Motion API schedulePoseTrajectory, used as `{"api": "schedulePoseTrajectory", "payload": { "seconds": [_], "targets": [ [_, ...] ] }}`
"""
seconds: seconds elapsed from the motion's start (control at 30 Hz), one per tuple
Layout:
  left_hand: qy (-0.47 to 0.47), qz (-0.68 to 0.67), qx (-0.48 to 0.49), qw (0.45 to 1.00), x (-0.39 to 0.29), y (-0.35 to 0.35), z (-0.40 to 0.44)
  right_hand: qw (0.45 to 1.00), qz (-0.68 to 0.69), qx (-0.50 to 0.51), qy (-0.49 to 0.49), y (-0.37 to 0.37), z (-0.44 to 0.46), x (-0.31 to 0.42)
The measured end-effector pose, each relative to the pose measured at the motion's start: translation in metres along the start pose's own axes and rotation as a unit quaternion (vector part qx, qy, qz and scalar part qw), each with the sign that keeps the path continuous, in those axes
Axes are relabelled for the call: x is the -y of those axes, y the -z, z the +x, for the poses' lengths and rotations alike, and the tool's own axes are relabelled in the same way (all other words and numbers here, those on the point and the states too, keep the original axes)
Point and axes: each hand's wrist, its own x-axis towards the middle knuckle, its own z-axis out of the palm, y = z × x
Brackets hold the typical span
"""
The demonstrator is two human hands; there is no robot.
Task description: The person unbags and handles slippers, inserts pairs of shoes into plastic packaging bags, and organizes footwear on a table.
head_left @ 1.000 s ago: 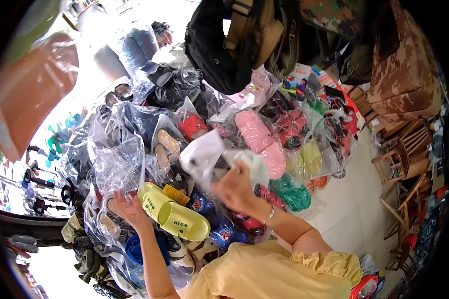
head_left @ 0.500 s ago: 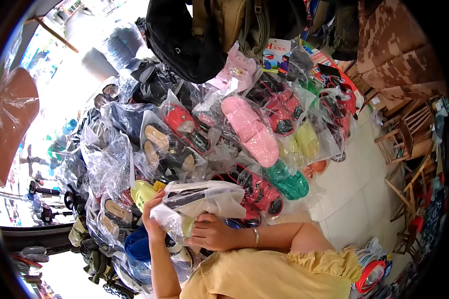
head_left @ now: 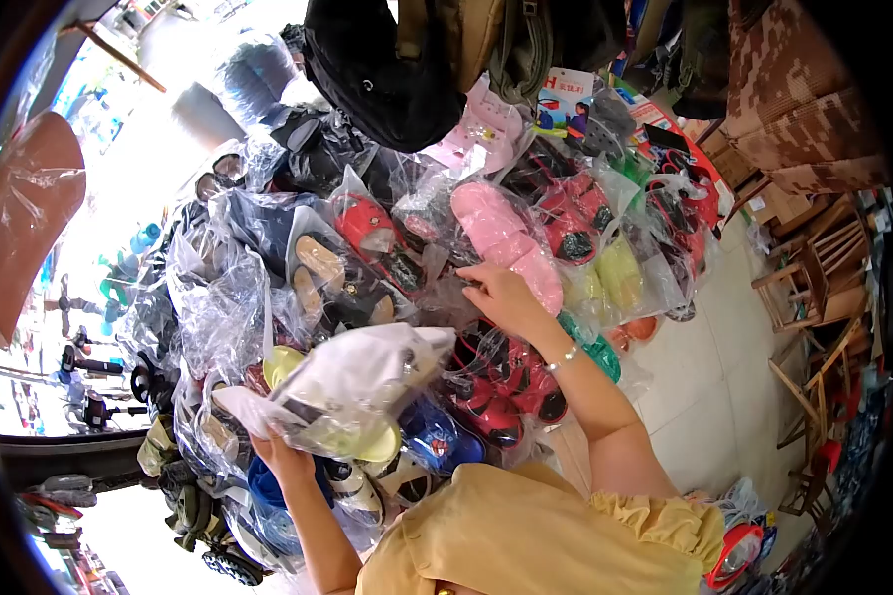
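My left hand (head_left: 286, 458) is closed on the gathered left end of a plastic bag (head_left: 362, 372). A pale item shows through this bag, possibly shoes; its exact kind is unclear. My right hand (head_left: 506, 299), with a bracelet at the wrist, is off the bag, fingers apart and apparently holding nothing. It hovers over the pile beside bagged pink slippers (head_left: 496, 228) and above red-and-black shoes (head_left: 496, 397). Right under the held bag, a yellow-green slipper (head_left: 379, 444) and a blue shoe (head_left: 442, 436) peek out. Red shoes (head_left: 367, 226) lie farther back.
Bagged footwear fills the middle, including beige-soled sandals (head_left: 319, 260) and green clogs (head_left: 595, 349). Black bags (head_left: 377, 79) hang overhead, a camouflage bag (head_left: 804, 99) at upper right. Wooden stools (head_left: 804, 273) stand on the tiled floor (head_left: 700, 367) to the right.
My right hand has let go of the plastic bag and reached up and right to the pink slippers. The bag now hangs tilted from my left hand, which has moved slightly down and left.
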Motion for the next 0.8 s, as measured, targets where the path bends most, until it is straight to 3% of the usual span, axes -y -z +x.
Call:
{"api": "schedulePoseTrajectory", "payload": {
  "seconds": [0.07, 0.17, 0.23, 0.33, 0.43, 0.47, 0.5, 0.57, 0.63, 0.7, 0.8],
  "targets": [
    [0.015, -0.065, -0.041, 0.997, -0.016, -0.002, 0.001, 0.972, -0.193, 0.044, 0.126, -0.025, 0.011, -0.043],
    [0.020, -0.121, -0.058, 0.991, -0.015, 0.027, 0.017, 0.972, -0.209, 0.054, 0.090, -0.059, 0.024, -0.043],
    [0.014, -0.194, -0.052, 0.980, -0.014, 0.037, 0.019, 0.967, -0.225, 0.012, 0.123, -0.081, 0.047, -0.061],
    [0.024, -0.271, -0.083, 0.959, -0.012, 0.062, 0.021, 0.902, -0.420, 0.020, 0.100, -0.090, 0.066, -0.065],
    [0.012, -0.268, -0.039, 0.963, -0.017, 0.074, 0.015, 0.918, -0.380, 0.008, 0.115, -0.081, 0.079, -0.058],
    [0.012, -0.270, -0.045, 0.962, -0.017, 0.077, 0.012, 0.949, -0.274, -0.042, 0.148, -0.081, 0.086, -0.062],
    [0.024, -0.276, -0.070, 0.958, -0.020, 0.075, 0.011, 0.949, -0.276, -0.036, 0.149, -0.076, 0.090, -0.054],
    [0.037, -0.281, -0.098, 0.954, -0.020, 0.075, 0.010, 0.979, -0.130, -0.065, 0.145, -0.062, 0.094, -0.026],
    [0.038, -0.318, -0.110, 0.941, -0.014, 0.079, 0.011, 0.981, -0.132, -0.043, 0.139, -0.059, 0.086, -0.019],
    [0.039, -0.321, -0.106, 0.940, -0.012, 0.079, 0.011, 0.933, -0.333, 0.117, 0.073, -0.058, 0.061, -0.016],
    [0.049, -0.333, -0.110, 0.935, -0.014, 0.074, 0.011, 0.899, -0.404, 0.155, 0.074, -0.073, 0.030, -0.060]
  ]
}}
